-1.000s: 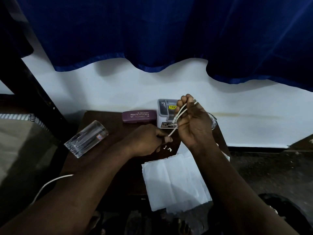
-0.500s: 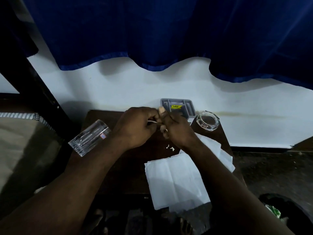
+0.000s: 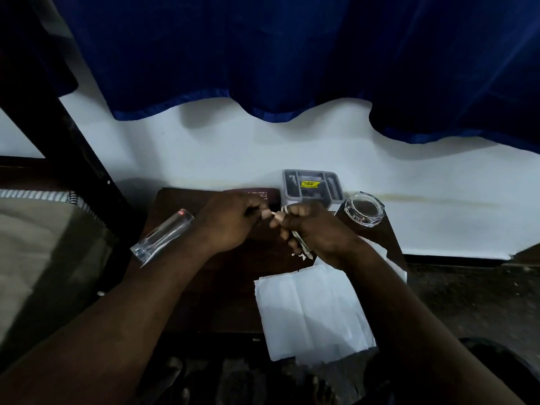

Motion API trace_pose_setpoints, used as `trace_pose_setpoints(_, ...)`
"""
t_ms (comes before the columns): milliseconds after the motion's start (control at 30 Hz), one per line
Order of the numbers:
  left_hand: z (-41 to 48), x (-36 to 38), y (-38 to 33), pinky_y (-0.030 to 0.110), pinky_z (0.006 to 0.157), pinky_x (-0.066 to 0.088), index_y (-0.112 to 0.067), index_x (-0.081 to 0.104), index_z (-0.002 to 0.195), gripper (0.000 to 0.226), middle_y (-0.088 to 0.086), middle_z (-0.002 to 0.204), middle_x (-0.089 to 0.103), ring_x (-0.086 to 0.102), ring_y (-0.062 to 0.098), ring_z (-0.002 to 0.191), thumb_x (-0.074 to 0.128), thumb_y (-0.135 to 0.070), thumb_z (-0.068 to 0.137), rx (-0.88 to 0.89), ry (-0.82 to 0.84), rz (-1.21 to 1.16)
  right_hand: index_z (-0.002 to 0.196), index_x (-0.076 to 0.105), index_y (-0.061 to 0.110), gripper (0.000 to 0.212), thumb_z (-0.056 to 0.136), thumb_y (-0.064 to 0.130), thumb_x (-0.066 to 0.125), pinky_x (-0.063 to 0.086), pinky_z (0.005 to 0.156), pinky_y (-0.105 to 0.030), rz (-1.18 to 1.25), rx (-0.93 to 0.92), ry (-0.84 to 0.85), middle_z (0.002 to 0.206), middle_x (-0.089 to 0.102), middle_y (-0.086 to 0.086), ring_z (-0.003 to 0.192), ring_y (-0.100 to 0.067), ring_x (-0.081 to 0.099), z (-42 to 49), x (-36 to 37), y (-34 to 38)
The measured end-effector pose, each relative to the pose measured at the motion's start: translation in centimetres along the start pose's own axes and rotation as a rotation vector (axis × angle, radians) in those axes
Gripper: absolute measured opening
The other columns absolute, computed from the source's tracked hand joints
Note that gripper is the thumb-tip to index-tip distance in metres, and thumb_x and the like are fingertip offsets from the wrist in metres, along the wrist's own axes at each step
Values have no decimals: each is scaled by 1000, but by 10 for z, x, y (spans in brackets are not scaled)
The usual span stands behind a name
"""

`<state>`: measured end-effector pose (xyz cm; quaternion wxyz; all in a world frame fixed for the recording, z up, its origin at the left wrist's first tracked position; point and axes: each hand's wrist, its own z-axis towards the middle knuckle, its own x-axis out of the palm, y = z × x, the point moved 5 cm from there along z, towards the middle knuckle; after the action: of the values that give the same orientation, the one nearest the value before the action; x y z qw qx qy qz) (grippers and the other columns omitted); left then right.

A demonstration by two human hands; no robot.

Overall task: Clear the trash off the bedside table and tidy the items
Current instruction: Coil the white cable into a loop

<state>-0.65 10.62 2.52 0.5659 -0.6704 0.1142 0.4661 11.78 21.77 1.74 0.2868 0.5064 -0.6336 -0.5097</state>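
Note:
Over the dark wooden bedside table [image 3: 222,302], my right hand [image 3: 318,232] is closed around a bundled white cable [image 3: 301,244], whose loops stick out below the fist. My left hand [image 3: 230,220] pinches the cable's free end right beside the right thumb. A clear drinking glass [image 3: 162,235] lies on its side at the table's left edge. Unfolded white tissue paper [image 3: 309,314] covers the front right of the table. Small white scraps [image 3: 296,255] lie under my right hand.
A maroon glasses case [image 3: 267,195] and a grey compartment organiser [image 3: 312,185] stand at the back against the white wall. A glass ashtray [image 3: 363,210] sits at the back right corner. A bed is at the left, a dark bin [image 3: 505,363] on the floor at lower right.
My right hand came down from its raised pose with the cable looped over it and closed into a fist. My left hand moved up and right to meet it. The trailing cable at lower left is gone.

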Motion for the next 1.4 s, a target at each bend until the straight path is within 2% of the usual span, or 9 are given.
trace_pose_setpoints(133,-1,7,10,15,60,40,-40,62,67,34,-28,62,62,56,-13,58,63,-30,100,-36,68,38,98,70,2,25,105,21,56,35,43,-20,-75,49,-2,60,56,4,44,-8,44,3,2,-5)
trace_pose_setpoints(300,-6,6,18,23,75,48,-26,76,94,17,-13,86,70,63,9,81,60,-20,96,-60,83,120,93,73,12,30,106,31,54,28,43,-19,-123,152,-14,59,44,7,41,-4,32,3,13,-8)
trace_pose_setpoints(567,-4,11,21,15,55,47,-20,69,84,33,-19,66,69,63,1,52,51,-37,105,-99,21,-131,79,57,19,34,103,39,46,14,43,-17,719,360,359,53,29,12,43,-2,14,0,32,3)
trace_pose_setpoints(733,-10,5,12,30,74,55,-36,70,88,29,-11,86,77,70,7,79,52,-22,107,-95,-48,-369,81,47,20,39,108,44,34,19,42,-15,962,308,570,56,22,12,44,-4,15,-5,44,20)
trace_pose_setpoints(800,-16,14,8,33,63,55,-28,73,100,28,14,92,77,67,26,70,49,-15,108,-225,56,-612,81,48,18,41,109,44,33,22,43,-16,1092,189,523,54,27,11,42,-4,19,0,46,29)
trace_pose_setpoints(933,-26,24,7,21,50,44,-24,74,105,29,0,68,60,52,12,53,47,-33,109,-273,361,-375,82,52,16,37,109,38,38,31,55,-20,1205,-123,26,57,43,8,46,-5,37,17,20,32)
trace_pose_setpoints(1100,-35,20,-1,20,51,40,-27,79,108,27,-4,64,53,47,10,52,53,-38,105,-200,480,-344,84,59,13,27,108,21,49,45,64,-25,572,-413,-468,75,58,-1,62,-11,53,22,-6,24)
trace_pose_setpoints(1267,-22,-17,5,27,72,46,-24,83,89,14,-8,69,73,57,2,64,74,-34,93,-83,202,-291,78,56,10,30,103,26,53,51,69,-44,-533,-395,-388,74,65,-7,70,-26,62,24,25,17)
trace_pose_setpoints(1400,-23,-44,23,34,75,50,-30,78,78,13,-9,73,74,61,4,68,80,-41,84,-93,-43,-292,72,63,14,54,106,51,43,41,52,-30,-230,-183,-162,58,55,-1,49,-12,49,20,48,7)
